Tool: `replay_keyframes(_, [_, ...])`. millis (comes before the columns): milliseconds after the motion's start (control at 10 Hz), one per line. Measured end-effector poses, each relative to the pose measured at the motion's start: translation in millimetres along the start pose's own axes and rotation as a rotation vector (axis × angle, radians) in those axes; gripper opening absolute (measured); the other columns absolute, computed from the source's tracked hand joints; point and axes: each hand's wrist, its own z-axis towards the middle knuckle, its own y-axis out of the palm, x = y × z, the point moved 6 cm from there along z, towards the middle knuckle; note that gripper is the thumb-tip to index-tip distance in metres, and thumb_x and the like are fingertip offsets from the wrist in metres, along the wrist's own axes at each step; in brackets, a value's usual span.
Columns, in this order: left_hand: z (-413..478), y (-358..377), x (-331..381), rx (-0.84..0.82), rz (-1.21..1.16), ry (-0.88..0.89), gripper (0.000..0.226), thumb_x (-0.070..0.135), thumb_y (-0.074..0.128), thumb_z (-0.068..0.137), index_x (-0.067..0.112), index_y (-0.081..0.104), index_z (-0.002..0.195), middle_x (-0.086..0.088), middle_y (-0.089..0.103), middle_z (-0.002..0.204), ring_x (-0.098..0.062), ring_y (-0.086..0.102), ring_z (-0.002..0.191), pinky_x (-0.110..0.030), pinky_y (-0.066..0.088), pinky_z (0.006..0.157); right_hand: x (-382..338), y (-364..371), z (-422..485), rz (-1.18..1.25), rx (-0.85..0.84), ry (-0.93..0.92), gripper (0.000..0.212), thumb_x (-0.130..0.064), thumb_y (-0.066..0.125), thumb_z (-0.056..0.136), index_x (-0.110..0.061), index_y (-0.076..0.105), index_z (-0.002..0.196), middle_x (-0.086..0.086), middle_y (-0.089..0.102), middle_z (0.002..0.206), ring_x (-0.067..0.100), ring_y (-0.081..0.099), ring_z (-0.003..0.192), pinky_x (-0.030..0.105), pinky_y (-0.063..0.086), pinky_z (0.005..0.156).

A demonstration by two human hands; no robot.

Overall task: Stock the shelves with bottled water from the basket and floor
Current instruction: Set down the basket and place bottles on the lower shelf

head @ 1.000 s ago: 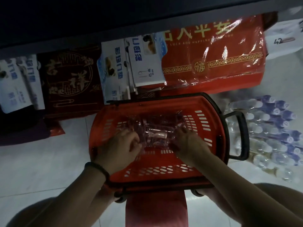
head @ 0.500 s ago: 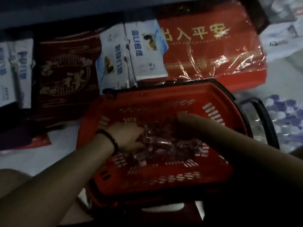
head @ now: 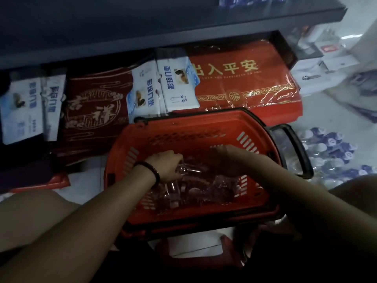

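Bottles, clear plastic, lie heaped on their sides in the bottom of the basket. The basket is red with slotted walls, and a black handle sticks out on its right side.

Left hand, with a dark band at the wrist, is inside the basket, left of its middle. The fingers curl round one bottle at the top of the heap. That bottle is tilted, with one end showing past the knuckles.

Right hand is inside the basket, right of its middle, with fingers pointing down into the heap. The view is dim and blurred here, so I cannot tell whether the hand holds a bottle or only touches them.

Pack of more water bottles, blue and white tops showing, sits on the floor just right of the basket, beyond the handle.

Behind the basket is a red mat in shiny wrap. A darker red mat lies behind and to the left. White packets stand between the two mats. A grey shelf runs above the basket's far side. A red stool sits at the basket's near edge, partly under it.
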Motion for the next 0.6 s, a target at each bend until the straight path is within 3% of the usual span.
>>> replay_keyframes(100, [19,16,12,-0.063,0.061,-0.018,0.055,0.057,0.070,0.091,0.021,0.059,0.132,-0.011,0.057,0.130,-0.035,0.062,0.120,-0.040,0.053,0.096,-6,5,-15,-0.039,-0.023,0.003,0.049,-0.028,0.067,0.103,-0.010,0.057,0.147,0.016,0.060,0.145,0.034,0.058,0.134,0.038,0.046,0.106])
replay_keyframes(200, [41,31,22,-0.124,0.092,-0.072,0.071,0.051,0.084,0.082,0.022,0.053,0.138,-0.011,0.054,0.138,-0.036,0.059,0.125,-0.042,0.054,0.099,20,20,-2,0.000,-0.119,0.046,0.046,-0.020,0.064,0.104,-0.013,0.057,0.149,0.012,0.062,0.144,0.026,0.061,0.126,0.029,0.044,0.098])
replay_keyframes(300, [69,54,30,-0.068,0.224,-0.072,0.085,0.043,0.092,0.071,0.022,0.049,0.141,-0.009,0.050,0.141,-0.036,0.052,0.129,-0.046,0.048,0.103,41,51,8,-0.064,-0.285,0.077,0.044,-0.018,0.055,0.108,-0.014,0.053,0.151,0.010,0.057,0.151,0.025,0.057,0.132,0.031,0.043,0.113])
replay_keyframes(400, [82,71,41,-0.010,0.299,-0.068,0.080,0.047,0.085,0.080,0.022,0.047,0.146,-0.008,0.047,0.146,-0.035,0.048,0.133,-0.046,0.041,0.107,43,55,16,-0.030,-0.312,0.122,0.047,-0.025,0.052,0.109,-0.011,0.049,0.155,0.015,0.054,0.154,0.032,0.052,0.140,0.038,0.041,0.117])
replay_keyframes(500, [91,79,44,0.020,0.285,-0.073,0.054,0.040,0.066,0.099,0.021,0.050,0.146,-0.007,0.049,0.148,-0.033,0.050,0.134,-0.045,0.041,0.109,27,52,21,-0.138,-0.299,-0.003,0.048,-0.029,0.049,0.112,-0.007,0.048,0.155,0.017,0.051,0.157,0.024,0.057,0.134,0.010,0.045,0.099])
replay_keyframes(600, [97,78,45,0.048,0.298,-0.064,0.042,0.038,0.054,0.106,0.020,0.054,0.144,-0.005,0.053,0.146,-0.032,0.053,0.131,-0.043,0.044,0.105,4,59,25,-0.142,-0.258,-0.193,0.072,-0.054,0.033,0.109,0.000,0.040,0.157,0.022,0.041,0.164,-0.001,0.065,0.114,-0.002,0.042,0.091])
